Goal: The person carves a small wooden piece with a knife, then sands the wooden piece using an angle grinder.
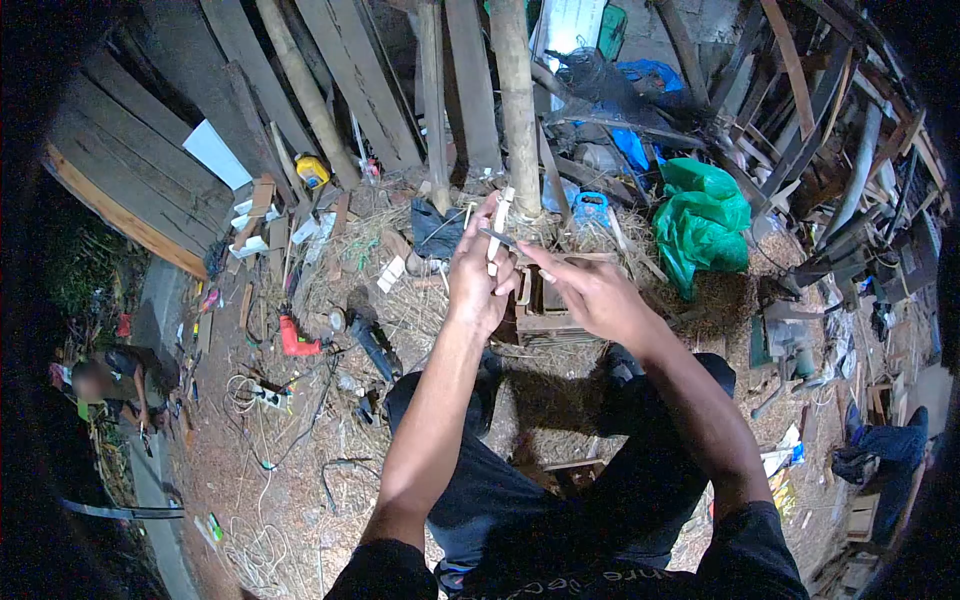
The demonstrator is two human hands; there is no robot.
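My left hand [476,290] is closed around a slim, pale wooden stick [505,205], which stands nearly upright with its notched-looking top above the fingers. My right hand [592,292] grips a small knife [497,237]; its handle is mostly hidden in the palm. The dark blade lies across the stick, close to the left fingers, with the index finger stretched along toward it. Both hands are in front of my bent knees, above a low wooden frame [548,322] on the ground.
A red power tool [297,338] and an angle grinder [362,335] lie at left among cords. A green plastic bag [703,225] sits at right. Planks [360,80] and bamboo poles [515,110] lean at the back. Other people [125,385] are at the left and right edges.
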